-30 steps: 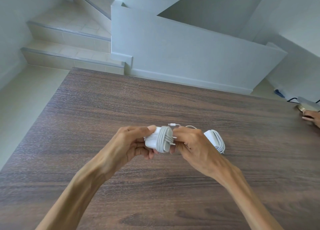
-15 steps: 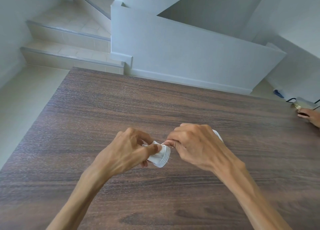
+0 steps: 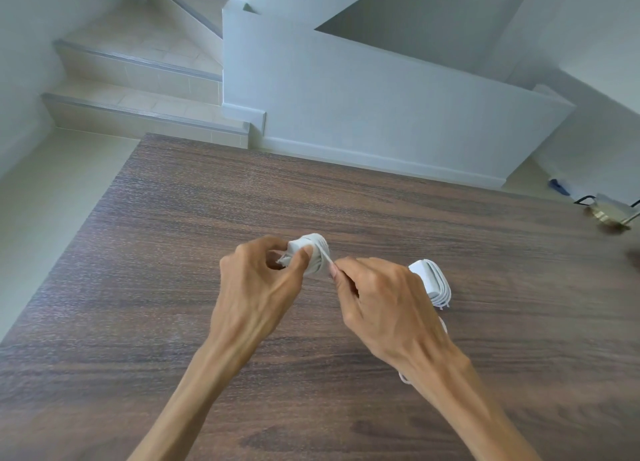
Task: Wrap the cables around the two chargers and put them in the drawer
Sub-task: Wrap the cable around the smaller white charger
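Note:
My left hand [image 3: 258, 287] grips a white charger [image 3: 311, 254] above the wooden table [image 3: 207, 200], with its white cable wound round it in several turns. My right hand [image 3: 377, 299] pinches the free end of that cable [image 3: 326, 256] right next to the charger. A second white charger [image 3: 431, 284] with its cable wrapped round it lies on the table just right of my right hand, partly hidden by it. A short loop of white cable [image 3: 403, 379] shows under my right wrist. No drawer is in view.
A small metallic object [image 3: 607, 212] and black cables lie at the table's far right edge. Beyond the table are tiled stairs [image 3: 138, 89] and a white half-wall [image 3: 381, 114]. The table's left edge drops to the pale floor.
The charger in my left hand has turned and risen slightly. My right hand has drawn back to the right, pulling the cable end taut. The other person's hand at the far right has left view.

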